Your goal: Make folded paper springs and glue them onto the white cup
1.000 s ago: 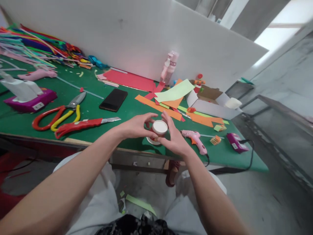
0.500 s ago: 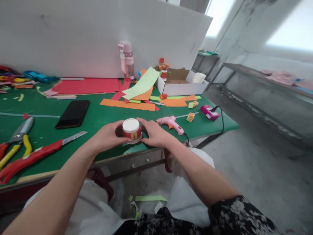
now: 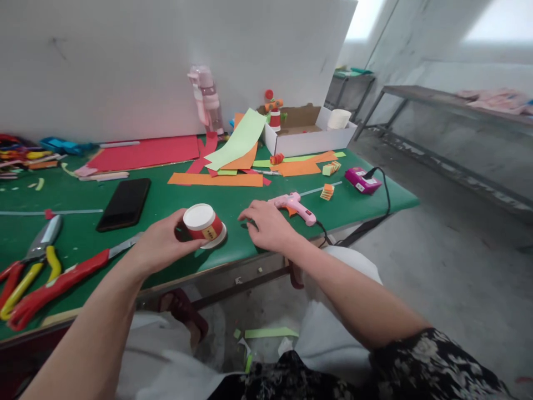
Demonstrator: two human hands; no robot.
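Note:
My left hand is closed round a red and white paper cup, thumb in front and fingers behind. The cup is upside down and tilted, with its white base up and its wide rim towards the table; a small gold label shows on its red side. To its right, my right hand hovers over the table with bent, parted fingers and nothing in them. Just beyond that hand lies a pink glue gun with a glue stick at its rear.
A phone, a red-handled knife and pliers lie to the left. Coloured paper strips spread behind the cup. At the back stand a pink bottle and a white box. A purple plug block sits right.
My right hand has let go of the cup and is now apart from it. My left hand has shifted the cup leftward and tilted it.

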